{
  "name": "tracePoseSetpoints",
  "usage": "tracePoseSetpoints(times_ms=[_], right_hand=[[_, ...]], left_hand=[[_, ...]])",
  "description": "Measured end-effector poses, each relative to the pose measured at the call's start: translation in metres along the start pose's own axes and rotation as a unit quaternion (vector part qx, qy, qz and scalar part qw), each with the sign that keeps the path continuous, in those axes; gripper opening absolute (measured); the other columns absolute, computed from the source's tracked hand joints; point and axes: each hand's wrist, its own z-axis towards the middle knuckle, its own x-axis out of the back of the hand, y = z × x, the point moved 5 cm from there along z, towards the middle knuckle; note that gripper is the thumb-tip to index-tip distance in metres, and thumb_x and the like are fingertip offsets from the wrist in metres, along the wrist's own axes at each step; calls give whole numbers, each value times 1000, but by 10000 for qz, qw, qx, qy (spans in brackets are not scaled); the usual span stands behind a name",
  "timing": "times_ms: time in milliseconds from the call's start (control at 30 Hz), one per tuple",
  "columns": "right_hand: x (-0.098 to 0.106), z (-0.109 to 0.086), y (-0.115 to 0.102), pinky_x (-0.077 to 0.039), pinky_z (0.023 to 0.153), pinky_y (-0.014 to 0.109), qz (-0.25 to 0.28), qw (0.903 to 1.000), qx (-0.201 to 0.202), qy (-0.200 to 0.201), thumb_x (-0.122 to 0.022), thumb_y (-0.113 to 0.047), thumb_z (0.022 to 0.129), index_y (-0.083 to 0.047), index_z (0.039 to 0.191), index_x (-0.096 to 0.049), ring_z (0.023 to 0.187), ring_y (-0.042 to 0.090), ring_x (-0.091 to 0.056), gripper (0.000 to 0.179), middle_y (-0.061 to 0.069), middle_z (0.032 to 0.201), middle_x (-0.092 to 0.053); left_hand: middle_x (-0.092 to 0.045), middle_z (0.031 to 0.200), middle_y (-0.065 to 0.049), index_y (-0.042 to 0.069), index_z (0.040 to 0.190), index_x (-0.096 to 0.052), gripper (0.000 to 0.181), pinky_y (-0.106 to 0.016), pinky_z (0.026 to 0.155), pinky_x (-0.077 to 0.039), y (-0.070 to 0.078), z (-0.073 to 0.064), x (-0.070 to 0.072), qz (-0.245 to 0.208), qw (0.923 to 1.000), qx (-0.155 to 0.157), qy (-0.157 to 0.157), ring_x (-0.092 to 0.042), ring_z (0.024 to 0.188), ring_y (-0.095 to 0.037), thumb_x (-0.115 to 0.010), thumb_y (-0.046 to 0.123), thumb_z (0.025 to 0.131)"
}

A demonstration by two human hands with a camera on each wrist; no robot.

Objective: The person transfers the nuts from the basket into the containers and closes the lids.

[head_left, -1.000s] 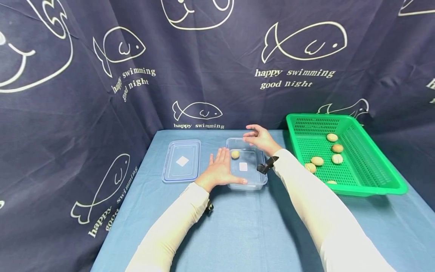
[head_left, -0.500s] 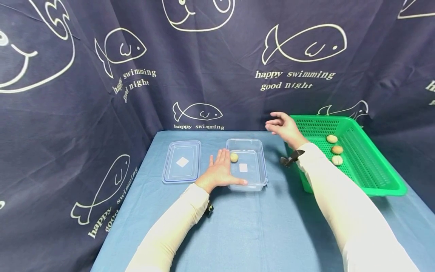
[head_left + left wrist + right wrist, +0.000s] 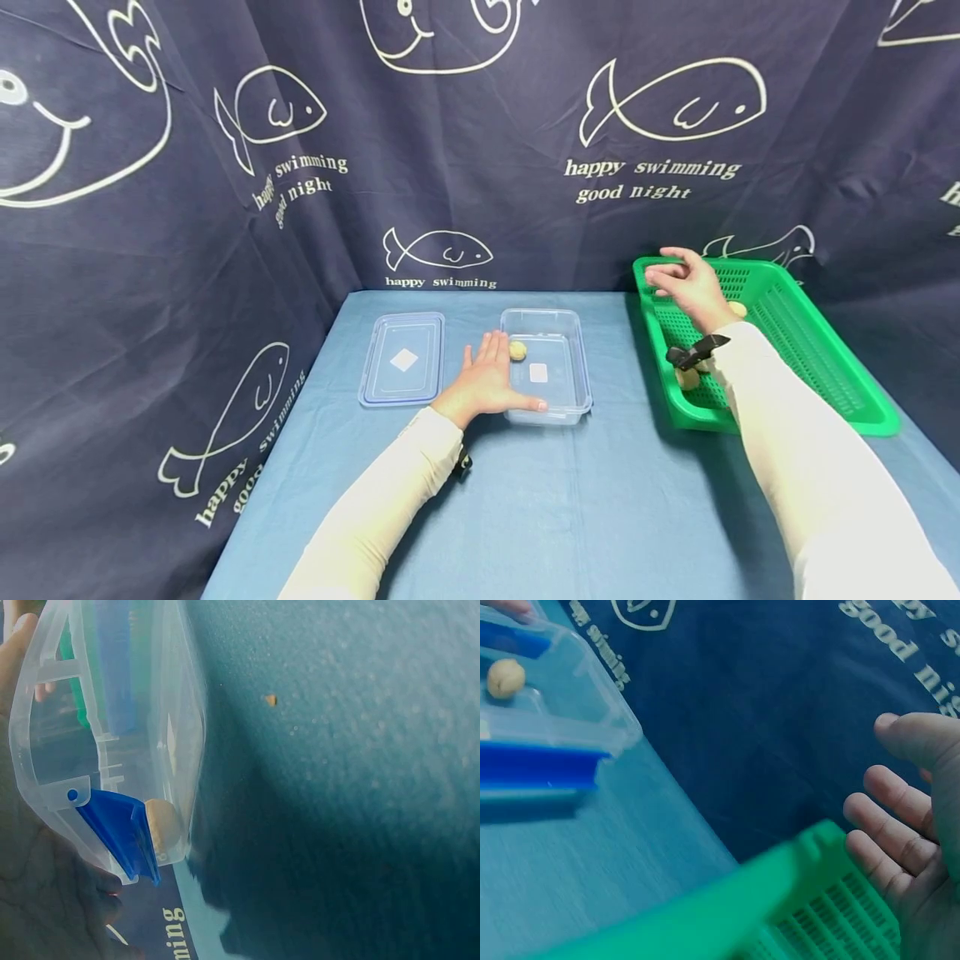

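Note:
A clear plastic box [image 3: 561, 392] stands in the middle of the table with one walnut [image 3: 517, 351] near its left wall. Along the box's left rim lies my left hand [image 3: 483, 382], fingers straight and thumb stretched over the near edge. In the left wrist view a blue side clip [image 3: 120, 829] hangs from the box beside the walnut. My right hand [image 3: 693, 290] hovers over the far left part of the green basket [image 3: 840, 421], fingers loosely bent and holding nothing. Several walnuts [image 3: 686, 378] lie in the basket, partly covered by my right hand and forearm.
A clear lid [image 3: 403, 383] with a blue edge lies flat on the blue tablecloth [image 3: 517, 525], left of the box. Dark curtains [image 3: 525, 167] rise directly behind the table and along the left side.
My right hand has moved right, from above the box to over the basket. The left hand stays at the box, and the walnut inside has shifted slightly.

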Motion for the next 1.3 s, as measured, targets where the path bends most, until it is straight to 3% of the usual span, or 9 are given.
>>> tracePoseSetpoints(times_ms=[167,300,500,567,633,800,900,1067,1300], right_hand=[[20,-1,7,-55,72,19,-138,9999,-21,75,-68,-18,98,-6,145,-42,85,-1,-70,56,-24,92,-70],[34,-6,7,-52,71,14,-331,9993,-159,15,-67,-20,99,-3,159,-24,87,-7,-67,76,-29,93,-67],[48,-16,2,-49,71,11,-500,9980,-323,207,-68,-21,98,-6,163,-5,88,-12,-63,92,-26,102,-65],[57,-14,13,-48,68,11,-683,9964,-431,263,-68,-26,98,-11,164,-2,85,-14,-60,95,-21,111,-65],[65,-12,22,-47,69,10,-956,9935,-545,292,-67,-31,98,-15,164,-1,90,-15,-59,95,-8,130,-65],[80,-10,36,-43,77,7,-1463,9859,-763,293,-65,-42,97,-21,164,-10,106,-14,-52,89,18,155,-44],[87,-12,45,-42,87,9,-1614,9824,-870,355,-64,-48,96,-24,164,-15,113,-10,-51,87,14,156,-44],[101,-14,62,-38,109,22,-1896,9757,-994,464,-64,-51,95,-22,164,-7,126,-4,-50,95,18,156,-42],[114,-13,81,-35,113,26,-2112,9705,-1030,532,-64,-49,96,-14,164,-8,132,6,-50,95,27,153,-42]], left_hand=[[-6,169,-17,0,162,-7,143,-59,122,-4,-1,-2,0,-15,10000,3,-1,0,156,-28,-67,88,64],[-4,169,-16,1,162,-7,143,-59,122,-5,-3,-3,1,6,10000,29,-12,-1,156,-29,-66,88,65],[-3,169,-16,1,162,-6,143,-59,121,-5,-5,-3,1,38,10000,53,-26,-1,156,-30,-67,87,65],[-3,169,-17,1,162,-6,143,-59,122,-4,-6,-2,0,29,10000,57,-37,-1,156,-30,-67,87,66],[-2,169,-16,1,162,-6,143,-59,122,-3,-6,-1,-1,34,10000,57,-49,-1,156,-30,-66,87,66],[-2,169,-16,1,162,-6,144,-58,122,-3,-8,1,-2,16,10000,55,-43,0,156,-29,-66,89,64],[-1,170,-15,1,162,-5,145,-58,122,-3,-7,0,-2,46,10000,42,-50,3,156,-28,-65,90,64],[-2,169,-16,1,162,-5,146,-58,122,-3,-6,0,-2,47,10000,-19,-35,2,156,-28,-63,92,63],[-2,169,-17,1,162,-5,146,-58,122,-3,-5,0,-2,65,10000,-17,-28,1,156,-30,-64,91,63]])
